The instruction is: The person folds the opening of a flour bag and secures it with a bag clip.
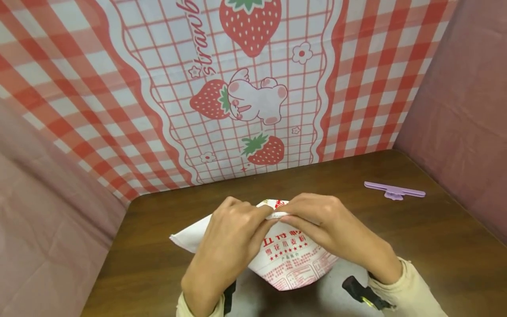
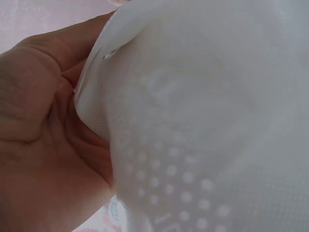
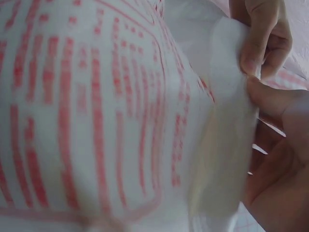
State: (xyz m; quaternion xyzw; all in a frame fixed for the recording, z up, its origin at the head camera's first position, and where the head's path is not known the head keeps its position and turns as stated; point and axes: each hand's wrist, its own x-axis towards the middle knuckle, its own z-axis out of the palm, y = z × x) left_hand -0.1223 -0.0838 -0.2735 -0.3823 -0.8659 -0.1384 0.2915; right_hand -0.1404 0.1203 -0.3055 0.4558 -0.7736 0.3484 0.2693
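Brown wood table (image 1: 126, 259) under everything, cloth hung around it. Nearest me: cream sleeves (image 1: 412, 293), a black wrist mount (image 1: 362, 293) at the right cuff, and a pale grey surface (image 1: 336, 295) beneath the work.

Then the grip. Left hand (image 1: 235, 235) and right hand (image 1: 332, 220) both pinched the folded top edge of a white bag (image 1: 289, 262), thumbs on the near side, tips close together at the middle of the fold. Both were grasping, neither was free. Bag position: fold between the fingers, red-printed face sloping down from the grip toward the person, a plain white corner poking out past the left hand.

View differences: right wrist had the fold in profile, a thick strip running past the thumbs, plus blurred red text. Left wrist caught a plain whitish side with rows of pale dots and the left palm beside it; fingertips hidden there. Only the head view had the row of red stars and the purple clip (image 1: 394, 191), lying well apart, off to the right.

Farthest: strawberry-print cloth (image 1: 360, 88) behind, pink drape (image 1: 463, 110) at the right.
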